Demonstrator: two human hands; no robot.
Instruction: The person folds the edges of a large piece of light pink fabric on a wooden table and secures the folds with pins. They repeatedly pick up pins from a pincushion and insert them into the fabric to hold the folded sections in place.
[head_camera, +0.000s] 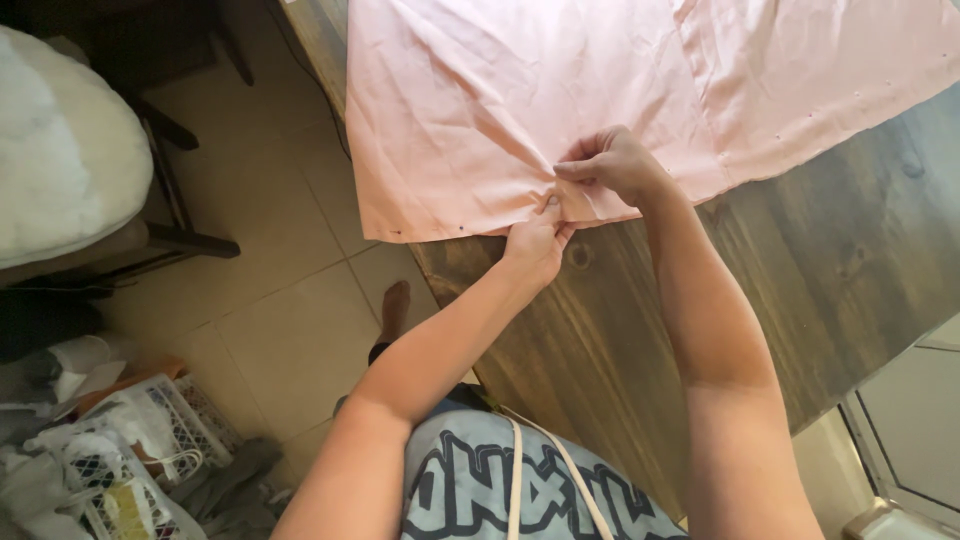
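Observation:
A large sheet of pale pink fabric (480, 110) lies spread over a dark wooden table (800, 260), its left part hanging past the table's edge. My left hand (535, 245) pinches the fabric's near hem from below. My right hand (615, 160) pinches the same hem from above, fingertips almost touching the left thumb. A small fold of cloth is gathered between the two hands. Small dark pin heads dot the hem to the left and the right-hand panel.
A tiled floor (280, 330) lies left of the table. A white fluffy cushion (60, 150) rests on a dark chair at far left. White plastic baskets (150, 440) with cloth scraps stand at bottom left. My bare foot (395, 305) shows under the table edge.

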